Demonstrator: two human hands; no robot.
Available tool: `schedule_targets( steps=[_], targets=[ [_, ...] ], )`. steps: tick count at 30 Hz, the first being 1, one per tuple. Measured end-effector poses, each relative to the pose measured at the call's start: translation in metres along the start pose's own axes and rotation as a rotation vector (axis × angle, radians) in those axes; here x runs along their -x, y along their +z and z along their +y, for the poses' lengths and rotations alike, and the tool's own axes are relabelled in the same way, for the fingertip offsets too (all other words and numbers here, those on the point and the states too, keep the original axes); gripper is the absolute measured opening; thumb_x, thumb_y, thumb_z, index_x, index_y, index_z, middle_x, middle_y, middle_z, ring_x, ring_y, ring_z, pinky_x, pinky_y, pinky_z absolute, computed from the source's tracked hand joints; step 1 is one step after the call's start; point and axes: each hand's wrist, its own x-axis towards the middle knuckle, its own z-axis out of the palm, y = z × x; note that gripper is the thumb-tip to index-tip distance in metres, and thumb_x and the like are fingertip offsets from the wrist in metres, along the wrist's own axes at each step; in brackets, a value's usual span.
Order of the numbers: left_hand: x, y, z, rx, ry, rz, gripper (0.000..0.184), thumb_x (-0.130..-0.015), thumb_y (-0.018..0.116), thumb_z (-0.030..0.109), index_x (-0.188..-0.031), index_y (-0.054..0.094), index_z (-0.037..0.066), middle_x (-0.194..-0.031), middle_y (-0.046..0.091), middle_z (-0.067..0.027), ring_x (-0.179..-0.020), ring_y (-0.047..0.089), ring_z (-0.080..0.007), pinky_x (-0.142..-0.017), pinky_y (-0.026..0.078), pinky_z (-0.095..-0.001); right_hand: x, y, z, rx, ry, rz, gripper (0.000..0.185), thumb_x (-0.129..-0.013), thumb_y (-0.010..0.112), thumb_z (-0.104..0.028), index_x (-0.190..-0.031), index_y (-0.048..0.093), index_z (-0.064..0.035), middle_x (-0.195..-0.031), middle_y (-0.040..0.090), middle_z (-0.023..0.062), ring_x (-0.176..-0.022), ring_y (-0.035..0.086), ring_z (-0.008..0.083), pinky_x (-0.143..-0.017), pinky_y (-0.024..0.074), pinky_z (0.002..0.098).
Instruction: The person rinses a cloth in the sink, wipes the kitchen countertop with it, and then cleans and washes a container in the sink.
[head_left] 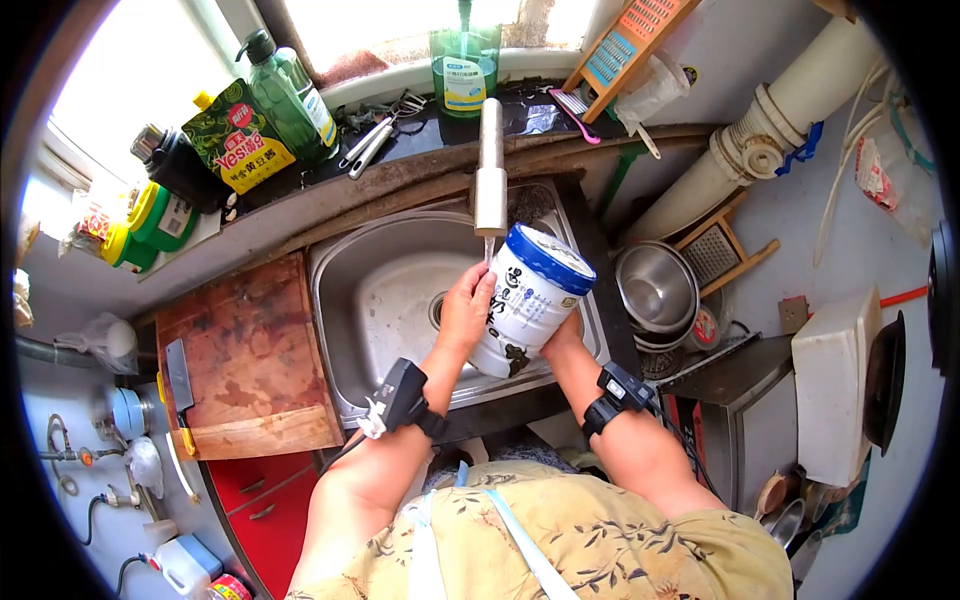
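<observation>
A white plastic tub [530, 305] with a blue lid and dark lettering is held tilted over the sink [385, 285]. My left hand [467, 308] presses against its left side, fingers closed together, right under the faucet [490, 185]. A thin stream of water falls from the spout onto the fingers and the tub's edge. On the tub's lower right side, my right hand [562, 338] grips it; most of those fingers are hidden behind it. Both wrists wear black strapped devices.
Left of the sink lies a wooden cutting board [245, 360] with a knife [179, 380] on its left edge. Metal bowls [655, 288] are stacked to the right. Along the back ledge stand a green pump bottle [288, 95], a detergent bottle [464, 80] and graters [630, 50].
</observation>
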Motion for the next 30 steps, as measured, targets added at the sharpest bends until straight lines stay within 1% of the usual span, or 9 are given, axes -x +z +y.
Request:
schedule_targets(
  steps=[3,5,7,9,11,16,21,24,30],
  targets=[
    [-0.005,-0.011,0.002,0.081,-0.087,-0.099,0.062,-0.084,0.056,0.046,-0.124,0.046,-0.001,-0.114,0.057,-0.0189,-0.108,0.054,-0.0268,-0.092,0.039,-0.0339,-0.011,0.002,0.006,-0.143,0.027,-0.125,0.036,-0.093,0.037,-0.031,-0.115,0.052,-0.0078,-0.11,0.06,0.0086,-0.098,0.059,0.025,-0.086,0.0482,0.0392],
    [-0.003,-0.023,-0.003,-0.235,-0.261,0.024,0.072,-0.084,0.051,0.054,-0.128,0.043,-0.001,-0.118,0.055,-0.0193,-0.113,0.05,-0.026,-0.097,0.034,-0.0339,-0.016,0.007,0.011,-0.228,0.14,-0.216,0.036,-0.093,0.037,-0.031,-0.114,0.053,-0.0072,-0.108,0.061,0.0085,-0.097,0.06,0.0249,-0.086,0.0483,0.0396],
    [-0.003,-0.035,-0.011,-0.184,-0.375,-0.038,0.075,-0.085,0.041,0.06,-0.127,0.044,-0.002,-0.121,0.053,-0.0184,-0.116,0.046,-0.0247,-0.1,0.03,-0.034,-0.016,0.016,0.019,0.015,0.125,-0.175,0.042,-0.092,0.036,-0.037,-0.117,0.052,-0.0077,-0.111,0.06,0.0097,-0.099,0.059,0.0253,-0.087,0.0472,0.0402],
    [0.0,-0.042,-0.021,0.177,-0.439,-0.124,0.076,-0.086,0.033,0.064,-0.125,0.047,-0.001,-0.122,0.053,-0.0172,-0.115,0.047,-0.0247,-0.098,0.032,-0.0334,-0.014,0.027,0.026,0.0,0.13,-0.119,0.044,-0.092,0.035,-0.039,-0.118,0.052,-0.0074,-0.115,0.058,0.0097,-0.103,0.057,0.0244,-0.089,0.0462,0.0383],
    [0.0,-0.046,-0.041,0.211,-0.449,-0.082,0.08,-0.086,0.026,0.067,-0.121,0.051,-0.001,-0.119,0.055,-0.016,-0.111,0.049,-0.0227,-0.094,0.036,-0.0315,-0.012,0.034,0.029,-0.002,0.115,-0.099,0.048,-0.094,0.031,-0.045,-0.12,0.051,-0.0086,-0.118,0.056,0.0088,-0.106,0.055,0.0252,-0.091,0.0444,0.0367],
    [0.006,-0.041,-0.018,0.157,-0.476,-0.001,0.08,-0.087,0.025,0.065,-0.12,0.052,-0.002,-0.114,0.057,-0.0165,-0.106,0.052,-0.0218,-0.091,0.039,-0.0321,-0.001,0.049,0.029,0.128,0.001,0.167,0.056,-0.094,0.027,-0.05,-0.12,0.05,-0.0066,-0.118,0.056,0.0087,-0.108,0.053,0.0238,-0.092,0.0419,0.0354],
    [0.019,-0.046,-0.055,0.358,-0.422,0.04,0.075,-0.091,0.022,0.059,-0.116,0.053,-0.004,-0.113,0.058,-0.0162,-0.106,0.053,-0.0216,-0.092,0.039,-0.0318,0.015,0.045,0.037,0.499,-0.078,0.186,0.063,-0.092,0.029,-0.054,-0.122,0.048,-0.0016,-0.12,0.054,0.009,-0.109,0.051,0.0204,-0.093,0.0378,0.0313],
    [0.042,-0.056,-0.05,0.306,-0.399,0.141,0.071,-0.093,0.021,0.054,-0.119,0.05,-0.005,-0.114,0.057,-0.0147,-0.105,0.052,-0.0206,-0.094,0.037,-0.0304,0.022,0.044,0.053,0.554,0.004,0.193,0.066,-0.092,0.031,-0.055,-0.127,0.044,-0.0006,-0.125,0.05,0.0102,-0.114,0.046,0.021,-0.097,0.0325,0.0315],
    [0.055,-0.072,-0.063,0.243,-0.245,0.17,0.065,-0.095,0.023,0.05,-0.125,0.044,-0.003,-0.122,0.051,-0.0133,-0.114,0.045,-0.0201,-0.099,0.031,-0.0292,0.027,0.052,0.067,0.409,0.126,0.123,0.061,-0.093,0.032,-0.051,-0.127,0.043,-0.0016,-0.124,0.051,0.0097,-0.114,0.047,0.0214,-0.096,0.0354,0.0322]
  ],
)
